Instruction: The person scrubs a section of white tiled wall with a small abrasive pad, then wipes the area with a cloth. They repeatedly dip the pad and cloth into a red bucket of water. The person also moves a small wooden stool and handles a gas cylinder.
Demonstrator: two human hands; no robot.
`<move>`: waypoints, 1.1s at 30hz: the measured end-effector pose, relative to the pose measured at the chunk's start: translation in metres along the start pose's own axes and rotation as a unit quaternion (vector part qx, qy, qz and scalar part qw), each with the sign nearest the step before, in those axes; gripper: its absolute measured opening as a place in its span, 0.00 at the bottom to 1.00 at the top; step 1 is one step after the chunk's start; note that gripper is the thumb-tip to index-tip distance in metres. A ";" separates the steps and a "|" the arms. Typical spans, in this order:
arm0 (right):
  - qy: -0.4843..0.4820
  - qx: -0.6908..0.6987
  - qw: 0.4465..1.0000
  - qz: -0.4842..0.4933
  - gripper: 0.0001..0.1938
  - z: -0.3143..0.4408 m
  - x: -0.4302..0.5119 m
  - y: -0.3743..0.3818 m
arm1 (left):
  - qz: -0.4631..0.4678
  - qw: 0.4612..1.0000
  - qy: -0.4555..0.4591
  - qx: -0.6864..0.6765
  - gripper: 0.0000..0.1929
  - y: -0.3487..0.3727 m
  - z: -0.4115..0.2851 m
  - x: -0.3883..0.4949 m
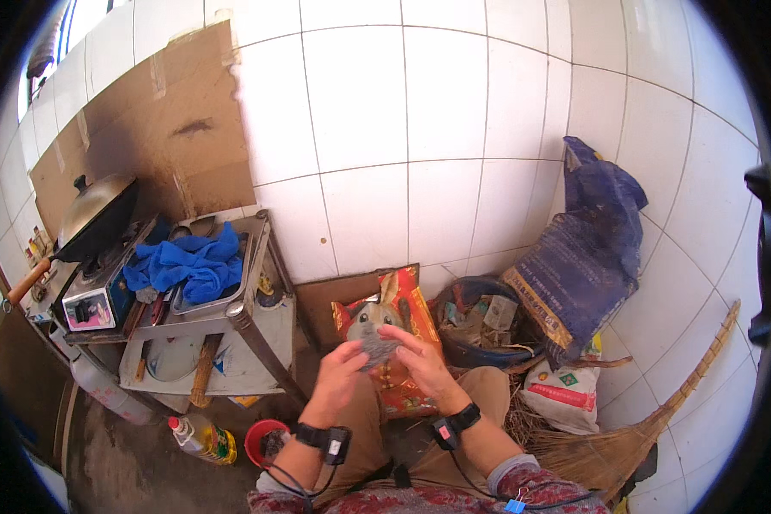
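Note:
A grey, fibrous wad (379,353), which looks like steel wool, is held up between my hands. My left hand (339,372) pinches its left edge with the fingertips. Fingers of my right hand (427,366) grip it from the right. Directly behind and below stands a red printed bag (395,398) with a cartoon rabbit on it, between my knees and the wall. Part of the bag is hidden by the hands and the wad. Each wrist wears a black strap with a small cabled box.
To the left, a metal rack (273,379) carries a gas stove (93,308), a lidded wok (99,218) and a blue cloth (189,263). An oil bottle (204,440) and red bucket (257,437) stand below. On the right are a rubbish-filled tub (469,356), blue sack (578,276) and straw broom (617,443).

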State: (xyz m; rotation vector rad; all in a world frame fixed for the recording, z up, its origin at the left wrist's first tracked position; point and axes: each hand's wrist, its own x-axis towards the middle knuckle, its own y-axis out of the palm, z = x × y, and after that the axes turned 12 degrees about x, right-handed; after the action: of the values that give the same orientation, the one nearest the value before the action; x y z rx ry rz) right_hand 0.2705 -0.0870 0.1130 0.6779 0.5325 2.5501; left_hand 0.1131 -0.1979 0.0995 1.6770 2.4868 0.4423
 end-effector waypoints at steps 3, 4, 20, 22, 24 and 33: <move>0.010 0.111 0.989 -0.100 0.25 0.014 -0.022 -0.002 | 0.050 0.997 -0.047 -0.031 0.14 0.046 0.015 0.015; 0.005 0.135 0.983 -0.122 0.27 0.020 -0.029 -0.006 | 0.055 0.996 -0.059 -0.043 0.13 0.058 0.020 0.015; -0.121 0.117 0.960 -0.223 0.20 0.042 -0.006 -0.080 | 0.102 0.973 -0.139 0.150 0.16 0.070 0.041 0.050; -0.070 0.067 0.957 -0.275 0.20 0.037 0.012 -0.107 | 0.110 0.959 -0.160 0.207 0.15 0.046 0.053 0.068; -0.046 0.065 0.936 -0.343 0.20 0.030 0.043 -0.135 | 0.120 0.939 -0.137 0.292 0.14 0.024 0.072 0.087; -0.280 -0.298 0.874 -0.263 0.13 0.158 0.328 -0.192 | 0.125 0.853 -0.011 0.506 0.19 0.000 0.112 0.170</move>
State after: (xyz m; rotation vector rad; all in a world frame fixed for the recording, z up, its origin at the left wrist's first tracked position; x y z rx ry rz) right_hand 0.1604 0.2770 0.2713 0.8380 -0.2465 1.7340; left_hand 0.0755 -0.0212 0.0053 2.2567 2.6293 -1.0843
